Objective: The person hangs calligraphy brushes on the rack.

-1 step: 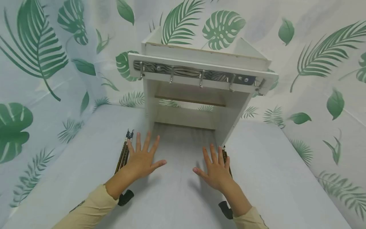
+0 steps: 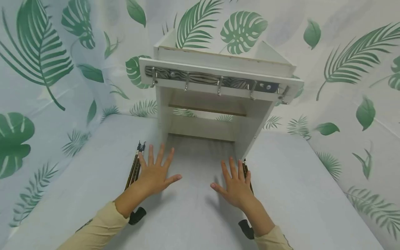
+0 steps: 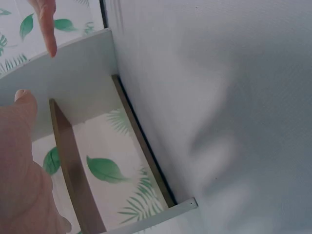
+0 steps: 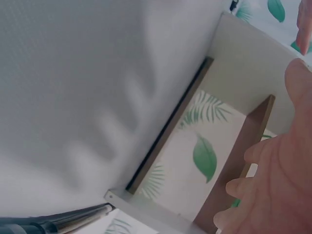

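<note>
Nothing moved — both hands (image 2: 154,173) flat, white rack (image 2: 215,93) empty

left hand (image 3: 22,170) open, palm at frame's left | fingers (image 3: 46,24) straight, touching nothing | white shelf unit (image 3: 73,78) just beyond fingers | brown shelf board (image 3: 73,170) beside palm | grey bench (image 3: 219,97) right of fingers
</note>
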`<action>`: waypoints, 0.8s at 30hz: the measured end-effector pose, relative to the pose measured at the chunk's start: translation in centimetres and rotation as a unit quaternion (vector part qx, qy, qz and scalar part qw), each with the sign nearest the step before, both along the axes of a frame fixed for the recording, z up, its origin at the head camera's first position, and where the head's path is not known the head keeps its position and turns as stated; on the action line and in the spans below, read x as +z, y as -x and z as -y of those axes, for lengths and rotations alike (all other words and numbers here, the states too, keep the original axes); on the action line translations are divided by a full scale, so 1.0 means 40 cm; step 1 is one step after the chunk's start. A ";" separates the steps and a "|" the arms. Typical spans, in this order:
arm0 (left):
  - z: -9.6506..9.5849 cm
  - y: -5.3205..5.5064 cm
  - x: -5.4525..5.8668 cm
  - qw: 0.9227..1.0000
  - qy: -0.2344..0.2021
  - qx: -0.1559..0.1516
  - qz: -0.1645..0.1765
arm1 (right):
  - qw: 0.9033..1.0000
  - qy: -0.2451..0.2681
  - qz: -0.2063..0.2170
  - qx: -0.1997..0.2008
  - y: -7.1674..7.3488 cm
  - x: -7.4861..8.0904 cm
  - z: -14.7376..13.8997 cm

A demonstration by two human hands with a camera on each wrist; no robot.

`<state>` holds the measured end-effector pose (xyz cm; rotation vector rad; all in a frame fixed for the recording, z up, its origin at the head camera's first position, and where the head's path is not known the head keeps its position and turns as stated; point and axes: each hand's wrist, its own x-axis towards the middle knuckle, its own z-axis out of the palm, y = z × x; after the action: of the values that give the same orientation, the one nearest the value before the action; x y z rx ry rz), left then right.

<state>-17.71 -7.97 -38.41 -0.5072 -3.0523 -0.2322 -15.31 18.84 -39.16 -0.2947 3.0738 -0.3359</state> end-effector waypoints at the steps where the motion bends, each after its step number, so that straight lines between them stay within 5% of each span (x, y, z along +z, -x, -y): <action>1: 0.000 0.001 -0.001 1.000 0.002 0.000 0.001 | 1.000 0.001 0.001 0.000 0.001 -0.002 -0.001; 9: 0.003 0.013 0.001 0.999 -0.030 0.002 -0.017 | 1.000 0.010 0.010 -0.015 0.005 -0.003 -0.023; 17: 0.013 0.074 0.020 0.994 -0.099 0.031 -0.027 | 0.997 0.037 0.049 -0.042 0.028 0.014 -0.065; 21: 0.018 0.123 0.034 0.980 -0.184 0.055 -0.042 | 0.996 0.058 0.050 -0.054 0.036 0.016 -0.088; 24: 0.019 0.151 0.043 0.959 -0.273 0.063 -0.051 | 0.994 0.077 0.051 -0.063 0.037 0.011 -0.105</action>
<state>-23.76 -8.75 -36.68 -0.2741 -2.7249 -0.9665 -16.80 23.05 -38.70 -0.0839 2.9774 -0.5751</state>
